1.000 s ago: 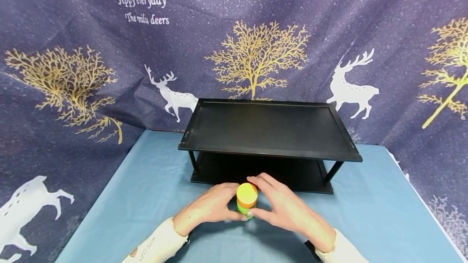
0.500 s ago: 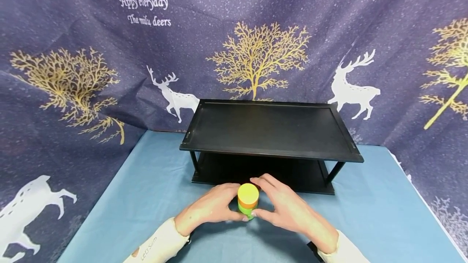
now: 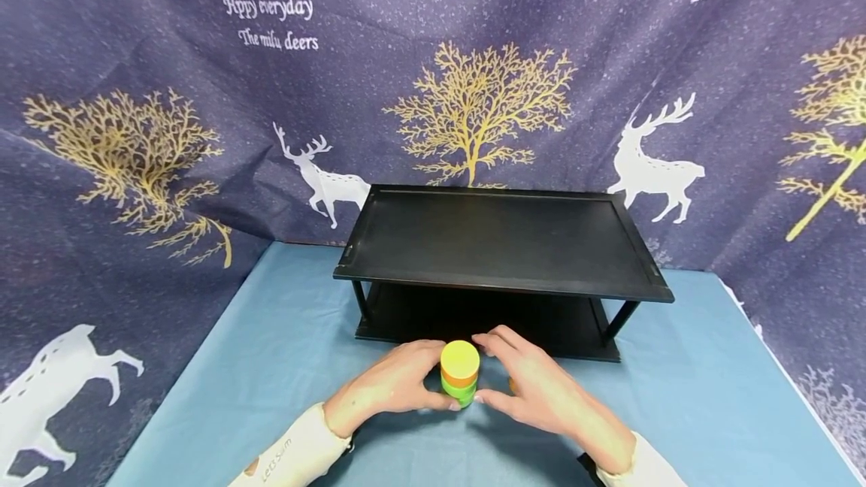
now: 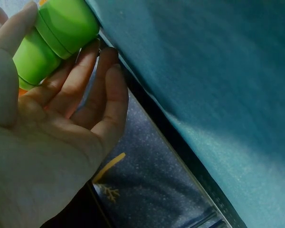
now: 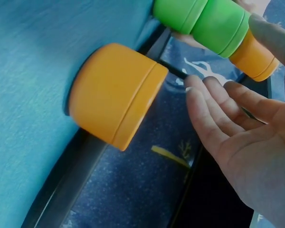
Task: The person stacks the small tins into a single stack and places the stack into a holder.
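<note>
A stack of small rounded cups (image 3: 460, 382), two green with an orange one on top, stands upright on the blue cloth. Its top face looks yellow in the head view. My left hand (image 3: 402, 378) holds the stack from the left, thumb in front and fingers behind. To the right, my right hand (image 3: 534, 389) is slightly apart from it, with thumb and fingers spread. A separate orange cup (image 5: 116, 95) stands on the cloth beside the right hand, mostly hidden by that hand in the head view. The left wrist view shows the green cups (image 4: 66, 28) against the left fingers.
Just behind the hands stands a black two-tier rack (image 3: 501, 243), its lower shelf (image 3: 406, 314) close to the fingertips. Blue cloth (image 3: 284, 337) covers the table. A dark printed curtain (image 3: 352, 81) hangs at the back and sides.
My right hand has drawn off the stack a little to the right, bringing part of the separate orange cup into view. The left hand stays at the stack. The head view has shifted slightly.
</note>
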`<state>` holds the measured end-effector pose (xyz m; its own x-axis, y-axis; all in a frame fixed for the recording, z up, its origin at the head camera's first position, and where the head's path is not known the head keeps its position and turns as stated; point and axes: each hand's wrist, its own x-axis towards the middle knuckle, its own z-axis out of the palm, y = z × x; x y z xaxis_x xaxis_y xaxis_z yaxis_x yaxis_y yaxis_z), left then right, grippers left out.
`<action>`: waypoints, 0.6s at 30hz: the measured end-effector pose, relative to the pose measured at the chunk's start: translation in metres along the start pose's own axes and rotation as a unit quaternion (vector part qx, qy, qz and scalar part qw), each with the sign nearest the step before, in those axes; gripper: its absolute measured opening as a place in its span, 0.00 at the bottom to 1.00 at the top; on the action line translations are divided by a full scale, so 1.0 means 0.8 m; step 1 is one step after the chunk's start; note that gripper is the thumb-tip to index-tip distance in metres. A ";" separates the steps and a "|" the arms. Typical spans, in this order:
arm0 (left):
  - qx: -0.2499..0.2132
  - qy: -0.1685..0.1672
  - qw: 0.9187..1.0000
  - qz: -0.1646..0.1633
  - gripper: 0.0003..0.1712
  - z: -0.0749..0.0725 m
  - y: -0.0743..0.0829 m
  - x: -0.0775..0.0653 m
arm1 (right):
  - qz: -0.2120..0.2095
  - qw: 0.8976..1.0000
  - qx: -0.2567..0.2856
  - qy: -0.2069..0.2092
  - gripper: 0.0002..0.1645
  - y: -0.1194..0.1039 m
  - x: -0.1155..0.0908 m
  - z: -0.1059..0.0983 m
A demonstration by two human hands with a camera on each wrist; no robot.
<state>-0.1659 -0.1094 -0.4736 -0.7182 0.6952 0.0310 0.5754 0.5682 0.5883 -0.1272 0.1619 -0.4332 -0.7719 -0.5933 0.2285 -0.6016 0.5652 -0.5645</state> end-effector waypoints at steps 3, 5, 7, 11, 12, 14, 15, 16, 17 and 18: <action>-0.003 -0.002 1.000 -0.001 0.36 0.000 0.000 0.000 | -0.002 1.000 -0.016 0.003 0.43 0.003 -0.002 0.000; -0.003 -0.002 1.000 -0.002 0.36 0.000 0.000 0.001 | -0.001 1.000 -0.025 0.006 0.43 0.004 -0.003 0.001; -0.001 -0.002 1.000 -0.005 0.37 -0.001 0.001 0.001 | 0.002 0.999 -0.030 0.009 0.42 0.006 -0.005 0.001; 0.006 -0.003 1.000 -0.008 0.37 -0.001 0.002 0.000 | 0.012 0.999 -0.046 0.010 0.41 0.009 -0.007 0.001; 0.008 -0.003 1.000 -0.008 0.37 -0.001 0.003 0.000 | 0.016 0.999 -0.048 0.009 0.40 0.010 -0.008 0.000; 0.012 -0.001 1.000 -0.008 0.37 -0.001 0.003 0.000 | 0.024 0.998 -0.054 0.006 0.40 0.012 -0.009 0.000; 0.013 0.000 1.000 -0.008 0.37 -0.001 0.003 0.000 | 0.026 0.998 -0.055 0.005 0.40 0.014 -0.010 0.000; 0.014 0.000 1.000 -0.008 0.37 -0.001 0.003 0.000 | 0.029 0.998 -0.058 0.005 0.40 0.015 -0.011 0.000; 0.015 0.000 1.000 -0.009 0.37 -0.001 0.003 0.000 | 0.030 0.998 -0.060 0.004 0.40 0.016 -0.012 0.001; 0.015 0.000 1.000 -0.010 0.37 0.000 0.002 0.000 | 0.032 0.998 -0.062 0.005 0.40 0.018 -0.013 0.001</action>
<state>-0.1649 -0.1086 -0.4723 -0.7298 0.6834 0.0183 0.5717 0.5953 0.5646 -0.1274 0.1760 -0.4441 -0.8110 -0.5489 0.2026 -0.5714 0.6687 -0.4758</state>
